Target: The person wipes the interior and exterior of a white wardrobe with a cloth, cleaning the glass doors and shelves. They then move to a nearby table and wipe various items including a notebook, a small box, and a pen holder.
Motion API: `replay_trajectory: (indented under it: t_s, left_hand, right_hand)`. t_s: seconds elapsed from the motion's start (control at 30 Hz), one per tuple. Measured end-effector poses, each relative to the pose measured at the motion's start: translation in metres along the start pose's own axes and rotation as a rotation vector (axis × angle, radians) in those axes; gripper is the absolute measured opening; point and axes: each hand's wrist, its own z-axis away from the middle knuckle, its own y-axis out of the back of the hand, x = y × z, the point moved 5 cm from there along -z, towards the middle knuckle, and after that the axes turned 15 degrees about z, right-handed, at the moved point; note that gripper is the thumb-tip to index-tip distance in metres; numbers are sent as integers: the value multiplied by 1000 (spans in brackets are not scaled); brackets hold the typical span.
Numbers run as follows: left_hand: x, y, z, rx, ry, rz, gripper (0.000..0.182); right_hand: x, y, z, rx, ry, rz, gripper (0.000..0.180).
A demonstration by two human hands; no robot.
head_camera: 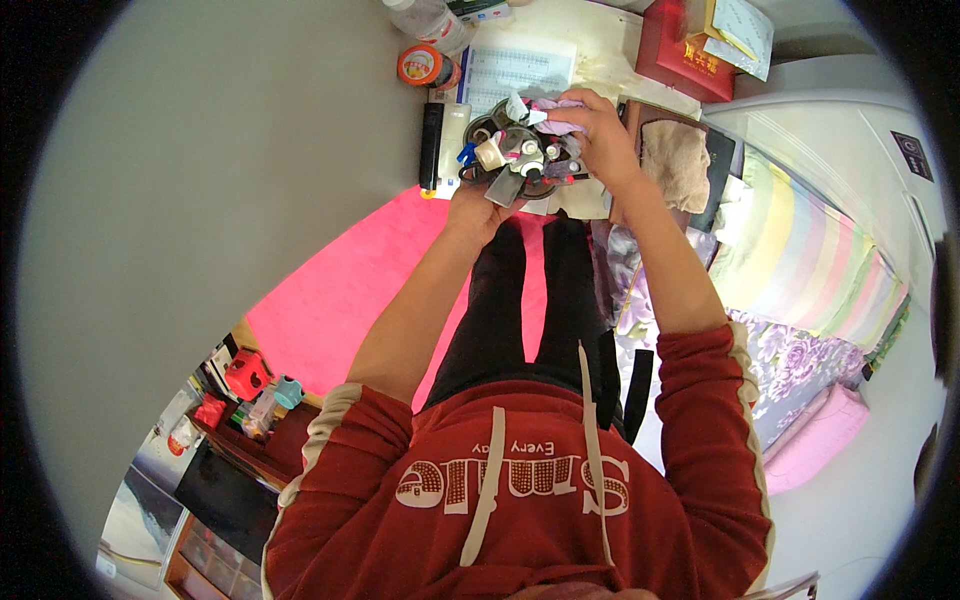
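Observation:
A round dark desk organiser [541,189], packed with small tubes, bottles and pens, stands over the near part of a desk. My left hand [480,214] grips its near side, with the fingers partly hidden beneath it. My right hand [600,135] holds a crumpled lilac cloth [561,118] against the organiser's far right side. Blue clips [466,155] and a flat grey piece [504,187] stick out at the organiser's left and near side. Behind it lies a printed sheet [517,64].
An orange-lidded jar [421,66] and a clear plastic bottle [429,22] stand at the desk's back left. A red box [679,56] is at the back right. Beside my right arm, a folded beige cloth [675,165] lies on a brown case [634,124]. A bed with a striped cover [806,251] extends right.

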Motion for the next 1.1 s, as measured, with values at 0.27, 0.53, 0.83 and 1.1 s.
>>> replay_trajectory:
  t_s: [0.27, 0.53, 0.83, 1.1]
  left_hand:
    - [-2, 7, -6, 26, -36, 7, 40]
    - [12, 15, -4, 52, -72, -245, 36]
    - [23, -7, 0, -7, 35, -133, 36]
    - [34, 39, -36, -35, -311, -713, 51]
  right_hand:
    - [-3, -10, 56, 142, -271, -82, 75]
    - [0, 9, 84, 143, -366, -207, 65]
    - [4, -8, -18, 10, -134, -40, 57]
    - [10, 9, 56, -30, -161, 44, 58]
